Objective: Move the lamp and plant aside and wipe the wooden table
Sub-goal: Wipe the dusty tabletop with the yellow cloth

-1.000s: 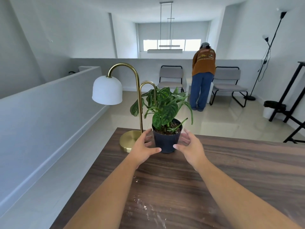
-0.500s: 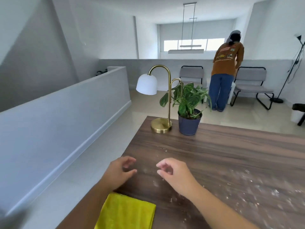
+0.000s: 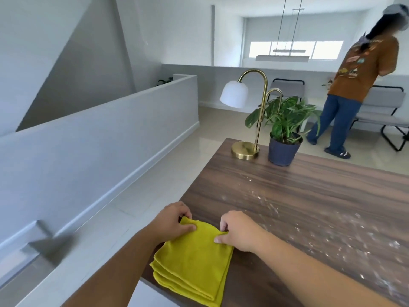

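Note:
A folded yellow cloth (image 3: 194,264) lies on the near left corner of the wooden table (image 3: 309,191). My left hand (image 3: 171,220) pinches its far left corner and my right hand (image 3: 238,229) pinches its far right corner. A brass lamp (image 3: 245,149) with a white shade and a potted plant (image 3: 283,149) in a dark pot stand side by side at the table's far left corner. White crumbs and powder (image 3: 332,227) are scattered over the right part of the tabletop.
A low white wall (image 3: 99,138) runs along the left of the table with tiled floor between. A person (image 3: 352,89) in an orange shirt stands beyond the table near grey chairs (image 3: 385,111).
My hands let go of the plant pot and drew back to the near edge. They now grip the yellow cloth. The view pulled back and turned left.

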`<action>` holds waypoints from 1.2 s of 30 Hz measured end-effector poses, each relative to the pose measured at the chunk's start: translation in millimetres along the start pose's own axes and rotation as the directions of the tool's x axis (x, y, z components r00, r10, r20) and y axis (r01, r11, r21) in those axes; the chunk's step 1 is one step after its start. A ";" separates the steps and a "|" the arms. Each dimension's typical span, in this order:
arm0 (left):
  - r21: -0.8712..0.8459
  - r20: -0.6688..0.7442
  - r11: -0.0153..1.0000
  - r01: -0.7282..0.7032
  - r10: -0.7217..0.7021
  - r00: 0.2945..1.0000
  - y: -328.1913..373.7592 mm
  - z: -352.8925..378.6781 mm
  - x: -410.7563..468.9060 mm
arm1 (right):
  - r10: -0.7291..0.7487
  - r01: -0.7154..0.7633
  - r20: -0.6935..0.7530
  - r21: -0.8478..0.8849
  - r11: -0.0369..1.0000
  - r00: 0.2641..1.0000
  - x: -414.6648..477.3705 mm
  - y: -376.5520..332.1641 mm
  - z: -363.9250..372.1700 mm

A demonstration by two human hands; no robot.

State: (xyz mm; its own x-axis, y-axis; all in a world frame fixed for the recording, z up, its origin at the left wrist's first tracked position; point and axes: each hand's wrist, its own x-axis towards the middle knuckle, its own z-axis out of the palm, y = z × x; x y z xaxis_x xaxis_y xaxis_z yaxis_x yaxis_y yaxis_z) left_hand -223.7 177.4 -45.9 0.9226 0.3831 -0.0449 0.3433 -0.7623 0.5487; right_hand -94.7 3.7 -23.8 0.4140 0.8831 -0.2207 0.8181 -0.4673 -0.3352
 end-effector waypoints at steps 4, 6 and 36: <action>-0.140 0.099 0.990 0.015 -0.001 0.995 16.1 -12.4 17.1 | -0.064 0.072 -0.053 0.156 0.985 0.997 -1.9 10.4 -9.6; -0.280 0.100 0.960 -0.004 0.034 0.994 29.0 -16.6 27.2 | -0.038 0.052 -0.053 0.307 0.950 0.998 -3.6 24.4 -22.1; 0.111 0.088 0.968 -0.224 0.215 0.973 221.3 149.6 233.7 | 0.435 -0.363 -0.308 0.266 0.893 0.846 -40.3 255.5 -59.7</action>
State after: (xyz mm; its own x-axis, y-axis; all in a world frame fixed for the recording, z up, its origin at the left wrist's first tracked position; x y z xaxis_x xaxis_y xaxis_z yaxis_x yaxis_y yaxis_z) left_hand 94.2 20.3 -59.8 0.9866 0.1629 0.0006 0.1453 -0.8820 0.4483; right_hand 121.5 -148.8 -45.8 0.8292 0.5566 -0.0504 0.4743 -0.7486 -0.4633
